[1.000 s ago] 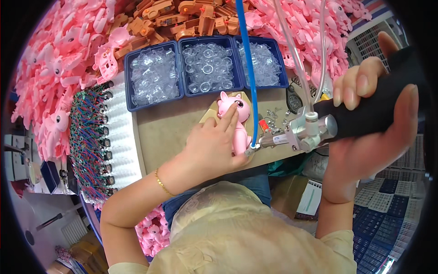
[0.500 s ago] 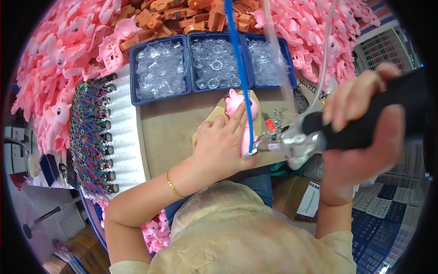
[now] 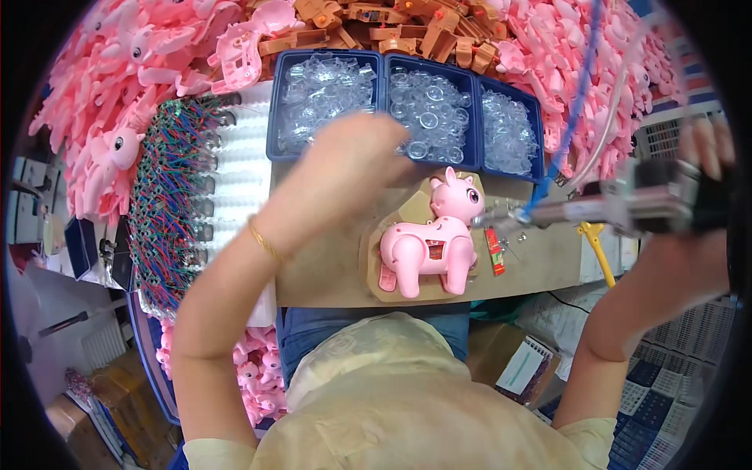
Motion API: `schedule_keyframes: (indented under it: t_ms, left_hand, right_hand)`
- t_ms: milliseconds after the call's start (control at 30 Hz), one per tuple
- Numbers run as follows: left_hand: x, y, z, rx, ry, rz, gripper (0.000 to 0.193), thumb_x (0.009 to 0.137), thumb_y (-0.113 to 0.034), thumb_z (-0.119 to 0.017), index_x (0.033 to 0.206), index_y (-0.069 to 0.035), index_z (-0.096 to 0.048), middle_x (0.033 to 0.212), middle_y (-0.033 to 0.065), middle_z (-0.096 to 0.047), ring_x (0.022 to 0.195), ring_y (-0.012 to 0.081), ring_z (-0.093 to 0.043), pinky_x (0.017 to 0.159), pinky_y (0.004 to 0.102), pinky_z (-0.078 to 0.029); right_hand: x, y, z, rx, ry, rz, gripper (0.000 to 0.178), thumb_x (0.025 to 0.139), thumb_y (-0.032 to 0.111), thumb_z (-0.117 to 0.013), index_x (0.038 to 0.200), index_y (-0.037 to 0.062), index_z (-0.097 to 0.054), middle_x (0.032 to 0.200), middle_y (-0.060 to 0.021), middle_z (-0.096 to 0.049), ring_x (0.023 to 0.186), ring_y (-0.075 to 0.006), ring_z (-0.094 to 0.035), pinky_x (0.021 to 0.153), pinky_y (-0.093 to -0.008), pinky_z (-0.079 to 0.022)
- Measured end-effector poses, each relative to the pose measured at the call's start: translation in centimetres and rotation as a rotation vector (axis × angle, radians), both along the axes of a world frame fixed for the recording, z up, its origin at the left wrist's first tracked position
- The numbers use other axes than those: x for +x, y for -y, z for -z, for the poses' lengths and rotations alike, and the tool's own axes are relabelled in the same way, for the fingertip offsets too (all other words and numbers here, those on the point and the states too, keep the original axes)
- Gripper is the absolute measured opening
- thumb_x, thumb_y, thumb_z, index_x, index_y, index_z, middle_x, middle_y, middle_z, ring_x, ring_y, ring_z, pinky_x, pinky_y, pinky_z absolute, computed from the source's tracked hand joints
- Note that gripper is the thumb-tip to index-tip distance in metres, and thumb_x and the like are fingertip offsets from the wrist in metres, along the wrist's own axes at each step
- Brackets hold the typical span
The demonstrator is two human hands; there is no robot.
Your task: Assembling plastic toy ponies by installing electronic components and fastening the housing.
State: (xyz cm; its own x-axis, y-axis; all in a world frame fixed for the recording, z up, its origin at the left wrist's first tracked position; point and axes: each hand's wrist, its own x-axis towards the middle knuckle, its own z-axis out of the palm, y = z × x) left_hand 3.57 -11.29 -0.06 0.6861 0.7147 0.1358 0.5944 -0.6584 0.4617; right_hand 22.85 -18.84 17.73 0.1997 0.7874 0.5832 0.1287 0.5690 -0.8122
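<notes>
Left grip: motion-blurred, over the front rims of the left bin and middle bin; can't tell if open or closed, or holding anything. Right grip: closed around the dark handle of a silver power driver, also blurred; tip points left, near the toy's neck, can't tell if touching. Blue hose rises from the driver.

Pink toy animal lies on its side on a tan cradle, head toward the bins, feet toward the tabletop's front edge. Opening in its side shows brown inside.

Open room: bare tabletop left of the cradle, up to a white foam tray; another bare stretch to the right, past a red-and-green packet and small loose metal bits. Yellow tool sits by the right front edge. Behind the cradle the room is tight: three blue bins, right bin included, all filled with clear plastic parts.

Outward: wired parts line the foam's left side; brown housings heap behind the bins; pink pieces pile left and right. More pink toys below, beside the lap; cardboard boxes lower left; blue and white stacks lower right.
</notes>
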Motion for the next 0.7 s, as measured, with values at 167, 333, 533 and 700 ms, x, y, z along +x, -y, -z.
schedule_keyframes:
  t_ms: [167,333,533,700]
  left_hand:
    - [-1.8,-4.9,3.8,0.481,-0.056,-0.215,0.008,0.072,-0.007,-0.059,0.078,-0.004,-0.063,0.084,0.0103,-0.059,0.084,0.0274,-0.059,0.070,0.0383,-0.052]
    - [-1.2,-5.3,3.9,0.378,-0.063,-0.217,0.006,0.071,-0.003,-0.058,0.076,-0.005,-0.062,0.082,0.0098,-0.057,0.086,0.0263,-0.059,0.068,0.0371,-0.053]
    - [-1.5,-6.1,3.9,0.582,0.169,-0.251,0.006,0.079,-0.008,-0.058,0.084,-0.004,-0.059,0.083,0.0105,-0.058,0.080,0.0304,-0.057,0.071,0.0399,-0.048]
    - [-2.3,-4.4,1.8,0.322,0.304,-0.326,0.015,0.085,-0.013,-0.060,0.092,0.000,-0.058,0.084,0.0108,-0.062,0.076,0.0279,-0.061,0.068,0.0345,-0.049]
  right_hand:
    - [-1.4,-1.2,3.0,-0.056,-0.087,-0.100,0.051,0.084,0.054,-0.052,0.103,0.0062,-0.053,0.070,-0.0043,-0.054,0.054,-0.0128,-0.047,0.047,-0.0250,-0.040]
    - [-1.3,-1.2,5.0,-0.027,-0.045,-0.087,0.046,0.085,0.045,-0.050,0.103,0.0034,-0.051,0.072,-0.0038,-0.050,0.056,-0.0117,-0.044,0.050,-0.0246,-0.037]
    - [-2.1,-0.5,6.1,0.021,0.015,-0.093,0.040,0.086,0.035,-0.049,0.104,-0.0001,-0.049,0.073,-0.0032,-0.045,0.058,-0.0105,-0.040,0.055,-0.0242,-0.033]
    - [-3.7,-0.4,4.4,0.001,0.065,-0.069,0.036,0.086,0.031,-0.049,0.103,-0.0016,-0.048,0.074,-0.0032,-0.043,0.060,-0.0097,-0.038,0.057,-0.0238,-0.031]
